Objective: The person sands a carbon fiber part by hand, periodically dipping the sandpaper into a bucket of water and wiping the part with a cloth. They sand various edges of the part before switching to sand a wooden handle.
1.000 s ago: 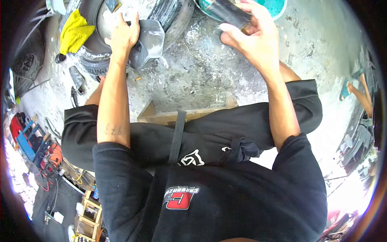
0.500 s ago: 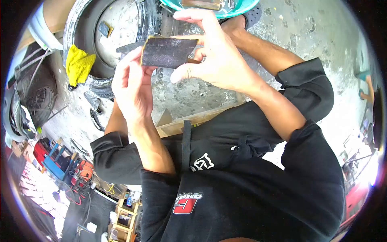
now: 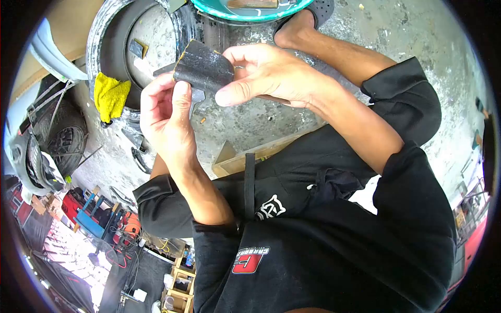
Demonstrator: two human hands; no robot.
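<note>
A dark, bent piece of sandpaper [image 3: 204,65] with a rough yellowish edge is held up between my two hands. My left hand [image 3: 169,117] pinches its left end, thumb in front. A flat dark grey piece [image 3: 197,97] shows behind the sandpaper near my left fingers; how it is held is hidden. My right hand [image 3: 274,75] grips the sandpaper's right side, thumb low on the front and fingers behind. Under the right palm a thin brownish edge [image 3: 275,99] of something peeks out, mostly hidden.
A teal basin [image 3: 250,20] with brownish blocks in it stands ahead. At the left, a tire [image 3: 107,44] lies on the floor with a yellow cloth [image 3: 111,96] over its rim and a small block [image 3: 136,48] inside its ring. A wooden frame [image 3: 235,164] sits before my legs.
The sandpaper has gone from nearly flat to bent and tilted. My right hand has turned and come lower, its fingers now curled behind the sheet. The view has shifted slightly.
</note>
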